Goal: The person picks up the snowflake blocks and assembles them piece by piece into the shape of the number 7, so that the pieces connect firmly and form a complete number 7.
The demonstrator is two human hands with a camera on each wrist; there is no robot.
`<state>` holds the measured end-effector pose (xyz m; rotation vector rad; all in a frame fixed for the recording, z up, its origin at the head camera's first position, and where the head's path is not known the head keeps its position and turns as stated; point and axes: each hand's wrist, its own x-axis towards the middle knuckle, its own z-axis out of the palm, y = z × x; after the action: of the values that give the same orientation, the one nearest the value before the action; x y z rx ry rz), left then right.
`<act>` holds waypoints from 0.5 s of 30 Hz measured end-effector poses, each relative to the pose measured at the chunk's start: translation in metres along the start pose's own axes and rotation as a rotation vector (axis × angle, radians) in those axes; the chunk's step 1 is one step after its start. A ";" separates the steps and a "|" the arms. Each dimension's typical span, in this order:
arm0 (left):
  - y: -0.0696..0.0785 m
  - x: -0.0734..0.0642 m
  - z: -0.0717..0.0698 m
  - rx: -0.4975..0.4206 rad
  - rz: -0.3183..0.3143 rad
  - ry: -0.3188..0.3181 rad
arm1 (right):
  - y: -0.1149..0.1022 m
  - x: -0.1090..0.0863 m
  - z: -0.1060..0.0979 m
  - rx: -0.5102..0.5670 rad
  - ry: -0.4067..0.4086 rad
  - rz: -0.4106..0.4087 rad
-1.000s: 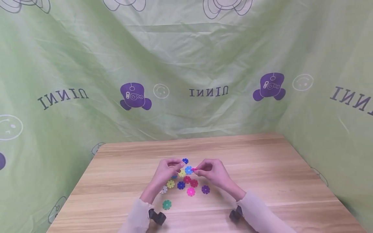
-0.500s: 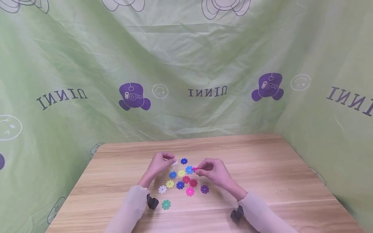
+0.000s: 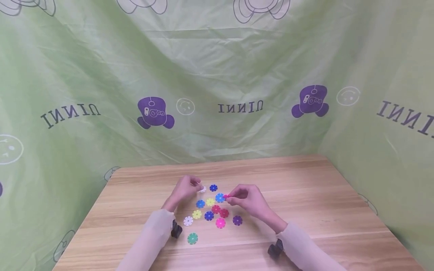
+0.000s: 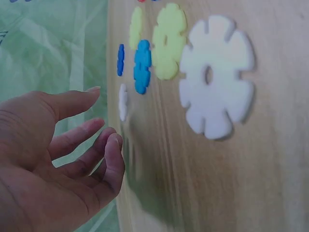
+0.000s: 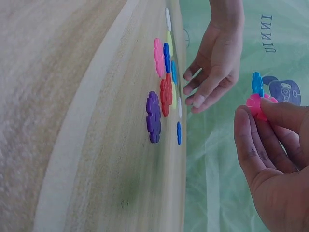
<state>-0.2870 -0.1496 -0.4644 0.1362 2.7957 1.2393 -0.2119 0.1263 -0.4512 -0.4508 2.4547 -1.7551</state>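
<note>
My right hand pinches a pink snowflake disc between thumb and fingers, raised off the table. A light blue snowflake disc is joined to it, sticking out past the fingertips. At the back left of the scattered discs is my left hand, its thumb and fingers apart around nothing. The nearest disc to its fingertips is a white one on the table, partly hidden by the fingers in the head view. Just right of that lies a dark blue disc.
Several loose discs lie between my arms on the wooden table, among them a yellow one, a red one, a purple one and a green one. A green printed cloth hangs behind the table.
My left hand has moved away from the joined discs, back and left; the white disc now shows beneath its fingertips. My right hand holds the pink and light blue discs almost still.
</note>
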 end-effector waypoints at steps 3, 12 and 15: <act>-0.003 0.003 0.002 0.009 0.013 -0.004 | 0.000 0.000 0.000 0.004 0.001 0.009; -0.006 0.007 0.006 0.028 0.007 -0.025 | 0.001 0.000 -0.001 0.016 -0.001 0.022; -0.005 0.008 0.007 0.050 0.016 -0.026 | 0.002 0.000 -0.001 0.025 -0.002 0.025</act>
<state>-0.2945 -0.1471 -0.4729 0.1767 2.8096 1.1620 -0.2122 0.1280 -0.4528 -0.4178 2.4230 -1.7725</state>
